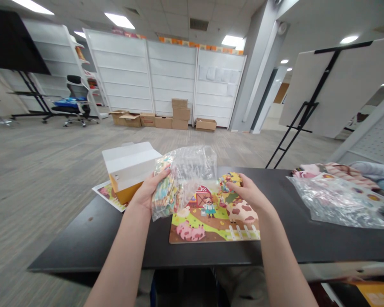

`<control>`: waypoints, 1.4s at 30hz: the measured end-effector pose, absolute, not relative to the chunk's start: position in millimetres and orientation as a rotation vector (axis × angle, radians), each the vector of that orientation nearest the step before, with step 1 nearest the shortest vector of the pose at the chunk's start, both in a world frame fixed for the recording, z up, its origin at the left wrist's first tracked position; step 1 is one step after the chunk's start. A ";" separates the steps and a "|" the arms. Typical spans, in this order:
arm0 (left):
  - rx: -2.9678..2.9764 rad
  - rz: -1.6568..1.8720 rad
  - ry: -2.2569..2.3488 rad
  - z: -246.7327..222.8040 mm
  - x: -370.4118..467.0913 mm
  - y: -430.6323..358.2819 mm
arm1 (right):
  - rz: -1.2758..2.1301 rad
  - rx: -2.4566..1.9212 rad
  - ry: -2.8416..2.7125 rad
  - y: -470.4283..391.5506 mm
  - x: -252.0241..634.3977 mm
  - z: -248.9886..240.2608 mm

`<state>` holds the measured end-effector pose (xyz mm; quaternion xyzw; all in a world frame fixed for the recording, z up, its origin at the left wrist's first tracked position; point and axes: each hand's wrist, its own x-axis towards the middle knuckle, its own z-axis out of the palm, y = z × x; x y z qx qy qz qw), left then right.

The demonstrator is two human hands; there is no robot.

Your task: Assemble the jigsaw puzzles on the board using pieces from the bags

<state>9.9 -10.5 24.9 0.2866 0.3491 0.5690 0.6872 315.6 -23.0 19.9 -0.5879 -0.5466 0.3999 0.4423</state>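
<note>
My left hand (149, 189) grips a clear plastic bag (195, 164) by its left part, where many small colourful pieces (166, 189) are bunched. The bag's loose, crumpled end stretches right over the back of a farm picture board (214, 230). That board lies flat on the table and shows a barn, a farmer, a pig and a cow. Above its right back corner, my right hand (248, 192) is closed on yellow patterned pieces (229, 181), held between thumb and fingers. How many pieces are in it I cannot tell.
An opened white and yellow box (128, 166) stands at the table's left, on a farm picture sheet (107, 194). Crumpled clear packaging (336, 207) and folded cloths (348, 175) lie to the right on the black table (83, 238). Cardboard boxes (181, 113) stand beyond on the floor.
</note>
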 end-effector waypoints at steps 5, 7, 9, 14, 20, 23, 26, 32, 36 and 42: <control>0.544 1.264 0.747 26.8 16.4 -13.9 | 0.932 -1.546 -1.757 -23.3 296.1 12.7; 0.527 1.263 0.739 27.4 17.8 -14.6 | 0.913 -1.525 -1.828 -22.3 290.9 11.1; 0.519 1.259 0.735 27.1 17.8 -14.4 | 0.922 -1.505 -1.891 -21.7 288.6 9.7; 0.516 1.252 0.727 24.2 15.3 -11.9 | 0.964 -1.544 -1.878 -20.1 292.8 3.7; 0.583 1.245 0.735 24.7 13.6 -12.8 | 0.951 -1.662 -1.787 -18.8 298.8 -1.8; 0.641 1.247 0.726 25.1 13.6 -13.5 | 0.840 -1.675 -1.868 -18.4 299.7 0.7; 0.670 1.246 0.723 25.4 14.7 -13.6 | 0.746 -1.757 -1.937 -17.8 299.1 3.1; 0.694 1.255 0.734 25.4 19.7 -13.0 | 0.612 -1.819 -1.885 -17.8 300.9 5.6; 0.726 1.229 0.752 20.9 26.6 -11.3 | 0.543 -1.620 -1.644 -22.6 311.9 22.1; 0.769 1.165 0.711 11.6 47.9 -11.8 | 1.070 -1.137 -1.650 -43.5 299.8 45.9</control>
